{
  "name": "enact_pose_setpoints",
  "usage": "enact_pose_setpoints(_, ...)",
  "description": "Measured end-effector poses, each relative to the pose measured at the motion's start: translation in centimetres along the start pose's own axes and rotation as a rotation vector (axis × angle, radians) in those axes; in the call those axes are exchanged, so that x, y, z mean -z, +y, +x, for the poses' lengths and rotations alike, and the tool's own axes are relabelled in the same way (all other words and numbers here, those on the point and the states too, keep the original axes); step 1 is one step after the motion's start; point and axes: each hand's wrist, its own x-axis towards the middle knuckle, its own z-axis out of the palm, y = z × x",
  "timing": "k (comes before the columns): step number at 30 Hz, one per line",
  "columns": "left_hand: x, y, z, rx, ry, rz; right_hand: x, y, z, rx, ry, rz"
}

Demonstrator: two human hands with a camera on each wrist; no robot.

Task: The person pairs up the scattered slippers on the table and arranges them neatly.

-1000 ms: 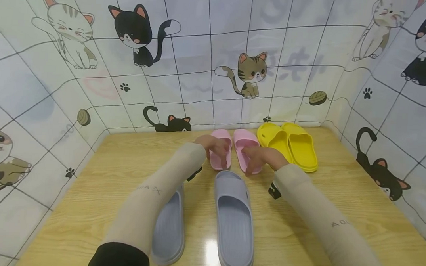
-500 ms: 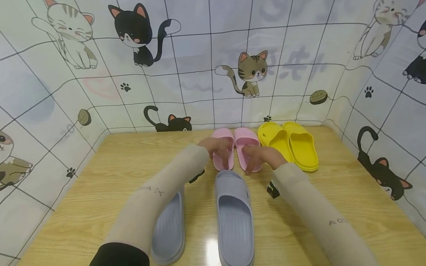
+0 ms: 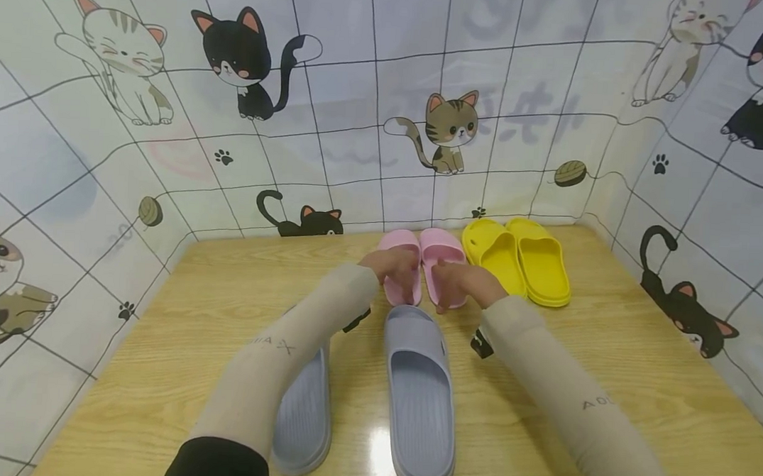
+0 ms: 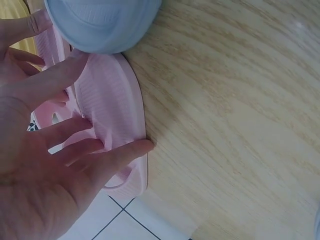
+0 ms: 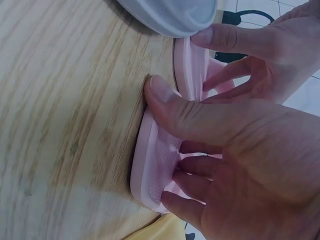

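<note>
Two small pink slippers lie side by side at the back of the wooden surface. My left hand (image 3: 396, 263) spreads over the left pink slipper (image 4: 112, 95), its thumb near the heel and one fingertip at the outer edge. Over the right pink slipper (image 5: 162, 160) lies my right hand (image 3: 465, 281), thumb at the heel's edge and fingertips by the opposite side of the insole. Both straps are partly hidden behind the hands. Just in front, a larger grey slipper (image 3: 420, 410) has its toe close to the pink heels. Another grey slipper (image 3: 303, 412) sits partly under the left forearm.
A pair of yellow slippers (image 3: 540, 266) stands at the back right, beside the pink pair. Walls (image 3: 349, 109) printed with cats and grid lines enclose the wooden surface (image 3: 239, 281) at the back and both sides.
The left hand has shifted slightly right along with the left pink slipper, so the pink pair now stands closer together. The right hand has edged slightly left; the grey and yellow slippers stay put.
</note>
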Motion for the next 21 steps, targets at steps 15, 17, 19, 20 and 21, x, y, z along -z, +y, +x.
enact_pose_setpoints(15, -0.5, 0.6, 0.8, -0.013, 0.046, 0.249, -0.7, -0.6, -0.4, -0.002, 0.035, -0.04)
enact_pose_setpoints(17, -0.3, 0.5, 0.7, -0.03, 0.047, 0.238, -0.7, -0.5, -0.6, 0.019, 0.045, -0.045)
enact_pose_setpoints(19, -0.1, 0.5, 0.4, -0.055, 0.048, 0.212, -0.7, -0.3, -0.8, 0.034, 0.054, -0.046)
enact_pose_setpoints(20, 0.0, 0.5, 0.3, -0.07, 0.048, 0.198, -0.7, -0.2, -0.9, 0.045, 0.059, -0.05)
enact_pose_setpoints(21, 0.1, 0.5, 0.2, -0.09, 0.048, 0.192, -0.7, 0.0, -1.0, 0.056, 0.064, -0.055)
